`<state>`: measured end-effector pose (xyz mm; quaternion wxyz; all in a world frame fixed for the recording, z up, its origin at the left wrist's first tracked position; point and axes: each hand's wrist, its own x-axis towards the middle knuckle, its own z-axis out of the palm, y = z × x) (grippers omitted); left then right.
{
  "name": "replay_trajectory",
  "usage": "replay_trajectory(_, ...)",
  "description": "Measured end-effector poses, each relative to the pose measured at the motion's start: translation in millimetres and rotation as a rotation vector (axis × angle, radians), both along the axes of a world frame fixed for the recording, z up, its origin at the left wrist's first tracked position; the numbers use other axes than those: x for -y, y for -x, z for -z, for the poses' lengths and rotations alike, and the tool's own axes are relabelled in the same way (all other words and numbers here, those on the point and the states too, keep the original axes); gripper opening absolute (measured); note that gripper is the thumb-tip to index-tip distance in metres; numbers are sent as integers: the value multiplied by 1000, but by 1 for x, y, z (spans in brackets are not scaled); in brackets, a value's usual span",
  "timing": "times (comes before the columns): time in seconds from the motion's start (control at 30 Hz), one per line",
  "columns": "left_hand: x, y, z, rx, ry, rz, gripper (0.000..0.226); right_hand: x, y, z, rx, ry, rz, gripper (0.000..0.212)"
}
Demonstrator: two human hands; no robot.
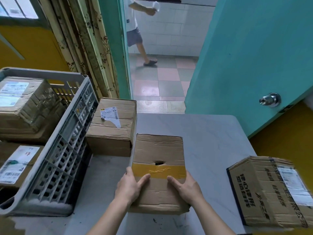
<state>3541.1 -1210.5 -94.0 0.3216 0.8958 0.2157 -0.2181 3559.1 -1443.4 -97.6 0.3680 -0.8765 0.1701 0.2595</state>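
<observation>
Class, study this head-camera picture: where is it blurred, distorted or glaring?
Head view: the black-printed cardboard box at the right edge is motion-smeared; the grey slatted plastic crate bows from wide-angle distortion; the pink-and-grey floor tiles show glare; the yellow-taped brown cardboard box is sharp.

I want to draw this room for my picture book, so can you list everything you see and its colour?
taped box: 1, brown with yellow tape, mid-table, held
labelled box: 1, brown, behind the taped box, beside the crate
printed box: 1, brown with black writing, table's right edge
crate: 1, grey, far left
boxes in the crate: 2, brown with white labels
table: 1, pale grey
door: 1, teal, open, right
doorknob: 1, silver, on the door
curtain: 1, yellowish flowered, left of the doorway
another person: 1, white top, beyond the doorway
left grip: 1, bare, holds the taped box's left side
right grip: 1, bare, holds its right side
</observation>
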Motion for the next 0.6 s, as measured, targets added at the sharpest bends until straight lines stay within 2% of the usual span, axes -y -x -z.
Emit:
replay_trajectory(0.13, -5, -14, 0, -39, -20, 45, 91, 10, -15, -1, -30, -5, -49, 112)
replay_trajectory(0.23, -6, -38, -4, -68, 8, -29, 107, 9, -42, -4, -15, 43, -33, 107)
replay_trajectory(0.3, -6, -51, -5, -55, 53, -43, 105, 4, -55, -5, 4, 62, -37, 111)
replay_trajectory(0.4, -6, -54, 0, -25, 150, -67, 87, 2, -61, 0, -6, 34, -18, 126)
replay_trajectory(0.53, -7, -54, -2, 3, 182, -73, 78, 5, -64, 3, -39, 28, -40, 133)
replay_trajectory(0.6, -10, -57, -4, -29, 183, -38, 77, 9, -70, -4, -68, 58, -86, 126)
